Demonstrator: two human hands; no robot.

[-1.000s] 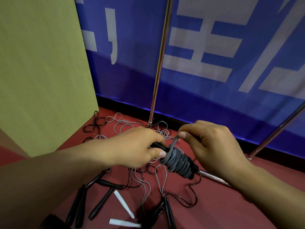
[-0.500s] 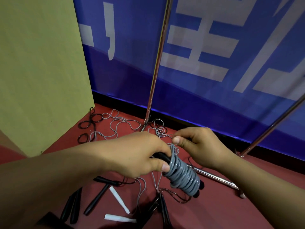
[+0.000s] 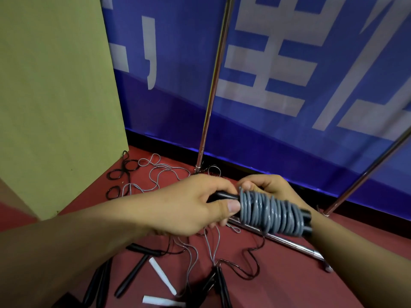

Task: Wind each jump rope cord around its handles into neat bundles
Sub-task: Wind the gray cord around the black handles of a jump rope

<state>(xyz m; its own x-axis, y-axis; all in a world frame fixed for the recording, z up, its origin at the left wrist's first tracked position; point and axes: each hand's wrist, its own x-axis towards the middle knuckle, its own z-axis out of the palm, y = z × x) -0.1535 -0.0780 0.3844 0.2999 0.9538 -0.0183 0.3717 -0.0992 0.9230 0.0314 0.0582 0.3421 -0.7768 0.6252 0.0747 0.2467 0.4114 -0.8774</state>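
Observation:
A grey jump rope cord [image 3: 271, 213] is wound in tight coils around a pair of black handles [image 3: 305, 222], held level in the middle of the view. My left hand [image 3: 189, 207] grips the handles' left end, with its thumb pressed against the first coils. Behind the bundle, my right hand [image 3: 266, 187] curls round the coils at their upper left, thumb on top. Other ropes lie loose on the red floor: grey cords [image 3: 160, 174], black cords [image 3: 124, 170] and several black handles [image 3: 133, 274].
Two white handles [image 3: 162, 276] lie on the floor near the bottom. A chrome stand pole [image 3: 211, 96] rises behind my hands, its base bar [image 3: 289, 243] running right along the floor. A blue banner [image 3: 289, 85] and a green panel [image 3: 55, 96] close off the back.
The bundle has turned from slanted to nearly level and looks fully coiled. My right hand has moved from pinching the cord's free end above the coils to curling round the bundle's back.

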